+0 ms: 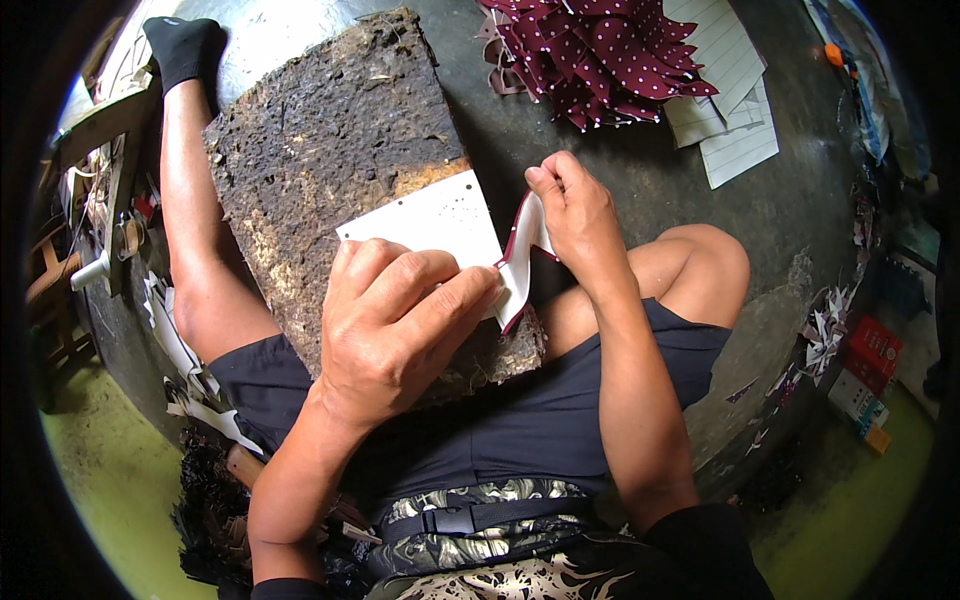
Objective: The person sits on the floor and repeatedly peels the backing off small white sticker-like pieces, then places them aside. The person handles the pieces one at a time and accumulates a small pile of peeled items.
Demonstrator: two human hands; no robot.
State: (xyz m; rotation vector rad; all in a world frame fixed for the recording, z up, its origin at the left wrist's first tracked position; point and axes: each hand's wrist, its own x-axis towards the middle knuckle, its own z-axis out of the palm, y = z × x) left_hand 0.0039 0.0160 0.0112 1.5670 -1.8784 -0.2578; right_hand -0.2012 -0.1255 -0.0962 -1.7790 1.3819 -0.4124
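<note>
Head view: the left hand (pixel 395 320) lies flat, fingers curled over a white card pattern (pixel 430 215), pinning it and a strip of maroon dotted fabric (pixel 520 265) against a rough, dark work board (pixel 330 150) resting across the seated person's lap. The right hand (pixel 575 215) pinches the fabric's upper edge between thumb and fingertips, folding it toward the card. The step appears to be wrapping the cloth around the pattern's edge; the next move likely calls for firm pressure along the fold without letting the card slip. Beyond, a heap of finished maroon dotted pieces (pixel 600 55) lies beside lined paper sheets (pixel 735 110).
</note>
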